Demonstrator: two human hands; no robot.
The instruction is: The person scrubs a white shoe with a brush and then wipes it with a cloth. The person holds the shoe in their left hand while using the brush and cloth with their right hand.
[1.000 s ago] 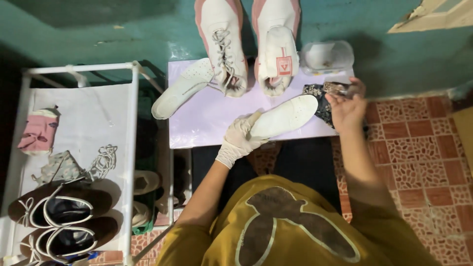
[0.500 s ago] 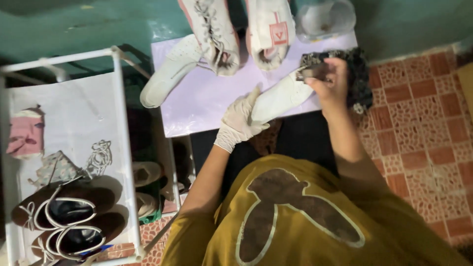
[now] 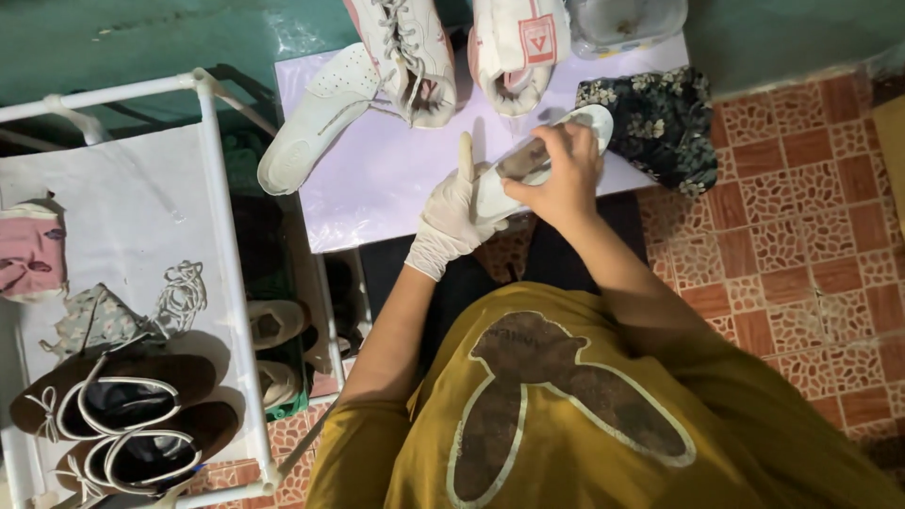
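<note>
Right hand [image 3: 556, 174]: bare, closed around a small dark tool [image 3: 524, 160], most likely a brush or pad though too blurred to tell, pressed flat against the insole [image 3: 542, 155]. Wrist bent down, forearm running up from the lower right.

Left hand [image 3: 452, 212]: in a pale glove [image 3: 443, 236], gripping the near end of the insole from below, forefinger pointing straight up alongside it. Forearm rising from the lower left, elbow tucked against the yellow shirt [image 3: 566, 424].

Insole: white, held just off the near edge of the board [image 3: 377, 179], angled up toward the right, far tip close to the dark floral cloth [image 3: 660, 123].

Step in hand, judged: scrubbing or wiping the insole's face, mid-stroke. Next move calls for a steady hold from the gloved hand and even pressure along the length, working toward the far tip.

Further out: second insole [image 3: 316, 118] lying on the board's left corner, overhanging it. Two white and pink shoes [image 3: 415, 47] standing at the board's far edge, laces loose. Clear tub [image 3: 627, 19] beyond them at right. White rack [image 3: 217, 236] at left carrying dark shoes [image 3: 123, 424], loose laces [image 3: 179, 297] and a pink item [image 3: 28, 250]. Red patterned tiles [image 3: 811, 226] at right.
</note>
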